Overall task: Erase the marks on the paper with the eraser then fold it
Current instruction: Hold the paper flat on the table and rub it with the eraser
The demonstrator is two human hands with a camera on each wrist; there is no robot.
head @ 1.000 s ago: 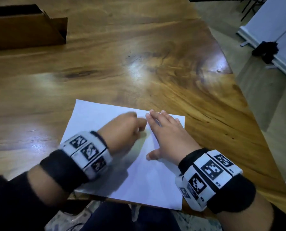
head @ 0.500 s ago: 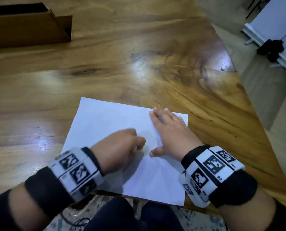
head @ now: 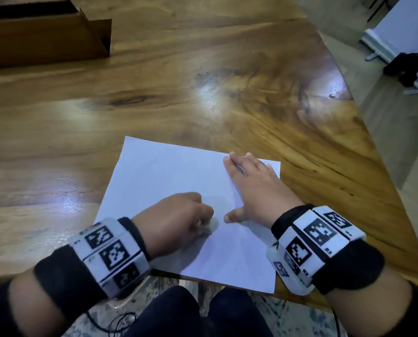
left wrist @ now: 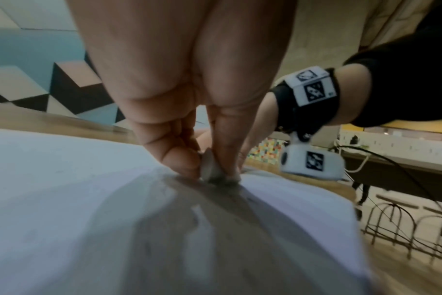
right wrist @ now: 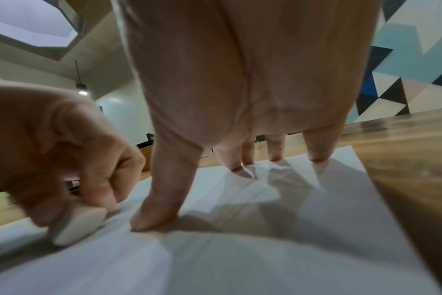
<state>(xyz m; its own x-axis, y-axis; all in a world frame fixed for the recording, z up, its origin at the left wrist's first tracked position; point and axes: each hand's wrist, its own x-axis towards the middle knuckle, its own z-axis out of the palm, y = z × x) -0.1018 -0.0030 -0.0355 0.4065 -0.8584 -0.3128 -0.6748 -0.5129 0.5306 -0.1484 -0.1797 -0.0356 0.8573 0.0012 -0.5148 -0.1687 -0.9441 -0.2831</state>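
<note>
Pinching a white eraser against the paper near its middle, the left hand works beside the right hand, which lies flat with straight fingers on the sheet's right side on the wooden worktop.

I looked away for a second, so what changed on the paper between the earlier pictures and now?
The left hand, pinching the eraser, slid back toward the person, from near the right hand's fingertips to beside its thumb, rubbing the paper as it went. Nothing was picked up or let go. The right hand stayed flat, pressing the sheet to the table; the paper remains unfolded.
</note>
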